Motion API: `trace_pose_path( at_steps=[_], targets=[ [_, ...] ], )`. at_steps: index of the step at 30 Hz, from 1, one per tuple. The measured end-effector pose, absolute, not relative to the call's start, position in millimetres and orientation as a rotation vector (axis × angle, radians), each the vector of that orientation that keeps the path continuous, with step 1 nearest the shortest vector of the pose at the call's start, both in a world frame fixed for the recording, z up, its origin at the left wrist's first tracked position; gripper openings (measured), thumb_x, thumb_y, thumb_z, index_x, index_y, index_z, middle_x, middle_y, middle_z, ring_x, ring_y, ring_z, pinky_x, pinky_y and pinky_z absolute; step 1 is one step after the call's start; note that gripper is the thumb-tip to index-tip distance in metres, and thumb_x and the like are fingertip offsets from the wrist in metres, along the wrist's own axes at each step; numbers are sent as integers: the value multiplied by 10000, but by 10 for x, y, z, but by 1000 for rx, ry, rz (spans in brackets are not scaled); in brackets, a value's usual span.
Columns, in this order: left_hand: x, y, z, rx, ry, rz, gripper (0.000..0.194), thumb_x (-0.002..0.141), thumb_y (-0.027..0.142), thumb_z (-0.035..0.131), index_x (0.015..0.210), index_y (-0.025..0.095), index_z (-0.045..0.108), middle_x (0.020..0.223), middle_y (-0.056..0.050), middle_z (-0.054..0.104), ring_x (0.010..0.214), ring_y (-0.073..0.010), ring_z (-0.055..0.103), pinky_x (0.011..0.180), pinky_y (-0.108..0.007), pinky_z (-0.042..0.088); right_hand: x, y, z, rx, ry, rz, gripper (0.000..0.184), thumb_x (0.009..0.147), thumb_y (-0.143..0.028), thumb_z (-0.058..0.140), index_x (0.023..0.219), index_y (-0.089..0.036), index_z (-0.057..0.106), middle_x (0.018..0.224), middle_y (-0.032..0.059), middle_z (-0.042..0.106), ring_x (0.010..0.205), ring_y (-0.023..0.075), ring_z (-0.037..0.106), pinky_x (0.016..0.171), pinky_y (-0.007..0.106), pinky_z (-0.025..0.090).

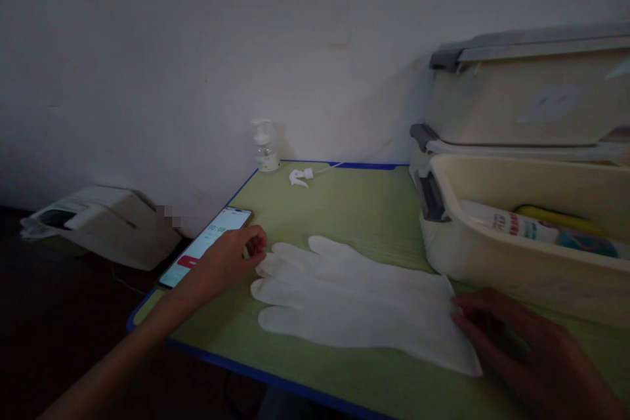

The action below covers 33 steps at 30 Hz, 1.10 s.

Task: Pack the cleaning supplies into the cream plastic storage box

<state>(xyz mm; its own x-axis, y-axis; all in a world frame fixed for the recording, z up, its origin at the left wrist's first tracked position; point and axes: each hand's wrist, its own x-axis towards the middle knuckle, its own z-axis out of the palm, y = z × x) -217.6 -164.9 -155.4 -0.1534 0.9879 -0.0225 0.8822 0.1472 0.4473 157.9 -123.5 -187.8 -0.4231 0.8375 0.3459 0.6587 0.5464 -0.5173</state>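
Observation:
A white glove [354, 298] lies flat on the green tabletop, its fingers toward the left and its cuff toward the right. My left hand [239, 254] is at the glove's fingertips, with thumb and forefinger pinched on the tip of one finger. At the other end, my right hand [522, 348] pinches the cuff edge between thumb and fingers. Beneath my left forearm lies a phone [201, 246], partly covered, with a timer on its lit screen.
A clear pump bottle [266, 147] and a loose white spray head [301, 176] with a tube are at the back of the table [364, 200]. On the right, an open cream bin [516, 282] holds packets, with a lidded box [531, 98] behind it. A white bin [118, 223] stands left, beyond the table edge.

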Motion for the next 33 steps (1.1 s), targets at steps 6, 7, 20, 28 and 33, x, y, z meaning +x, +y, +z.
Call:
trace_pose_path(
  at_steps=[6,7,20,28,33],
  targets=[
    [-2168,-1661,-1524,1683,2078,602,157,634,310,510,745,199,507,675,-4,599,623,-177,594,586,-271,432,1619,-1222,-1947,-1140,-2245,310,172,806,-383,544,810,-244,644,706,9,691,588,165,655,561,242,536],
    [-2170,-1668,-1519,1670,2077,612,177,629,317,518,760,198,511,676,-1,596,613,-173,591,579,-268,433,1622,-1218,-1954,-1136,-2247,300,166,810,-379,543,813,-245,642,713,7,692,593,162,656,570,241,537],
    [-2252,-1697,-1654,1834,2036,422,126,689,252,497,648,180,593,703,-22,614,635,-152,578,597,-250,434,1584,-1206,-1960,-1125,-2228,314,187,816,-392,520,772,-261,646,709,14,688,603,182,659,564,277,546],
    [-2311,-1726,-1669,1913,1976,369,259,737,306,471,702,173,690,778,-54,651,681,-159,597,644,-258,441,1546,-1189,-1914,-1198,-2209,467,232,789,-404,530,743,-258,705,742,43,685,652,201,664,602,316,553],
    [-2311,-1729,-1661,1817,1987,321,280,701,362,482,724,186,698,793,-51,660,678,-169,602,630,-260,448,1600,-1164,-1968,-1248,-2208,516,239,763,-424,557,798,-262,729,787,47,669,663,183,644,623,307,534]
  ],
)
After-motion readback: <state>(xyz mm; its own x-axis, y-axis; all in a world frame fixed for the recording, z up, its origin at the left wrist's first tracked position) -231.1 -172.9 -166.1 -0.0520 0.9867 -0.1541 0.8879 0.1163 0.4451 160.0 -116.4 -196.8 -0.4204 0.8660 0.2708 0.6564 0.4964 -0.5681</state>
